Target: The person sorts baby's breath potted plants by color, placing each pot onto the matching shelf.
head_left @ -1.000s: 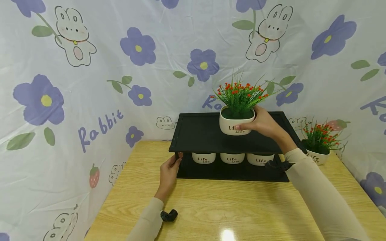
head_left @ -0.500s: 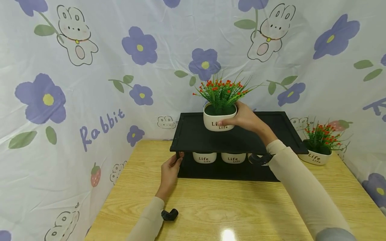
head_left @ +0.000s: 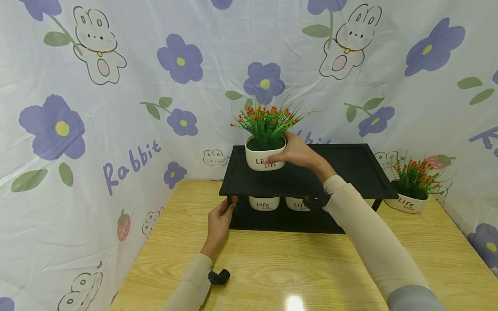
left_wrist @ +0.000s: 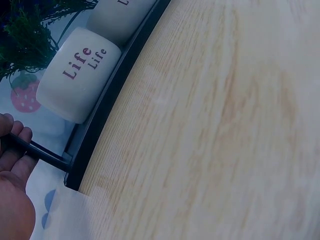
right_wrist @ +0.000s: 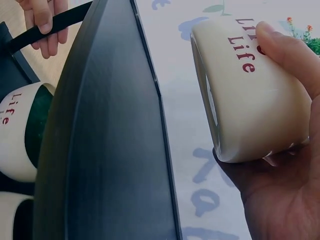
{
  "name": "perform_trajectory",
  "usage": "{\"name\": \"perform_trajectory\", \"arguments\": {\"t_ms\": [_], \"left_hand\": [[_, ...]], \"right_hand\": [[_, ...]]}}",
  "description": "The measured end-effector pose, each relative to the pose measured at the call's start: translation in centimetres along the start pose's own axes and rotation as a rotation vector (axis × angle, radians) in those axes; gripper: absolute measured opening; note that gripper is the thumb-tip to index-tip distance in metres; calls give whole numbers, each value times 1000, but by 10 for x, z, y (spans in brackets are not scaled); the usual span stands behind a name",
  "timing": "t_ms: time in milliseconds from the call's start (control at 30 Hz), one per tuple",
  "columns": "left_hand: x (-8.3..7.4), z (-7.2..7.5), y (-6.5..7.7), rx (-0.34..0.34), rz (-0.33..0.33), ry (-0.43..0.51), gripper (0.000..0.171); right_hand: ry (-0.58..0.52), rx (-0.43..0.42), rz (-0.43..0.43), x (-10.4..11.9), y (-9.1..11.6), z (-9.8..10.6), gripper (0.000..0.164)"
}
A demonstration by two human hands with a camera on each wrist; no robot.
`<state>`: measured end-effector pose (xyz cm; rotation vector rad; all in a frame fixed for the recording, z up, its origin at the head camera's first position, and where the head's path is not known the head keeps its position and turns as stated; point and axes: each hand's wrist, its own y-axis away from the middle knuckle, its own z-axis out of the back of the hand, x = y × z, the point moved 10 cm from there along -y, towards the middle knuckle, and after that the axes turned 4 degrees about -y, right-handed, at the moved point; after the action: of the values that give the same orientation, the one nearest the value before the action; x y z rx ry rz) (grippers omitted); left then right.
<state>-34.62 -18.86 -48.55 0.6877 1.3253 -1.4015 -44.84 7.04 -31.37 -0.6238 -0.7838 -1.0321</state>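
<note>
My right hand point(head_left: 297, 152) grips a white oval flowerpot point(head_left: 264, 160) lettered "Life", thumb on its front and fingers behind. Green grass and small red flowers point(head_left: 268, 119) fill it. In the right wrist view the pot point(right_wrist: 250, 95) hangs apart from the top board point(right_wrist: 120, 125) of a black two-tier shelf point(head_left: 311, 181), above its left part. With thumb and fingers around it, my left hand point(head_left: 219, 218) holds the shelf's front left post point(left_wrist: 42, 155). Similar pots point(head_left: 263, 204) stand on the lower tier, their plants mostly hidden by the top board in the head view.
Right of the shelf, another potted red-flowered plant point(head_left: 410, 201) stands on the wooden table point(head_left: 272, 268). Behind the table hangs a white cloth point(head_left: 218, 56) printed with rabbits and purple flowers. My right forearm crosses in front of the shelf's lower tier.
My right hand has carried the flowerpot leftward over the top board, from near its middle to its left part. My left hand stays on the post.
</note>
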Motion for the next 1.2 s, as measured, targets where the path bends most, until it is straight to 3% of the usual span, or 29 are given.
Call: {"name": "perform_trajectory", "arguments": {"t_ms": [300, 600, 867, 1200], "left_hand": [[9, -2, -1, -6, 39, -12, 27], [8, -3, -3, 7, 22, 3, 27], [5, -2, -3, 16, 16, 8, 27], [5, -2, -3, 17, 17, -13, 28]], "right_hand": [[-21, 33, -18, -5, -17, -24, 128], [-42, 76, -22, -17, -23, -43, 129], [-68, 100, -55, -23, -26, -50, 133], [-85, 97, -18, -23, -27, -52, 134]]}}
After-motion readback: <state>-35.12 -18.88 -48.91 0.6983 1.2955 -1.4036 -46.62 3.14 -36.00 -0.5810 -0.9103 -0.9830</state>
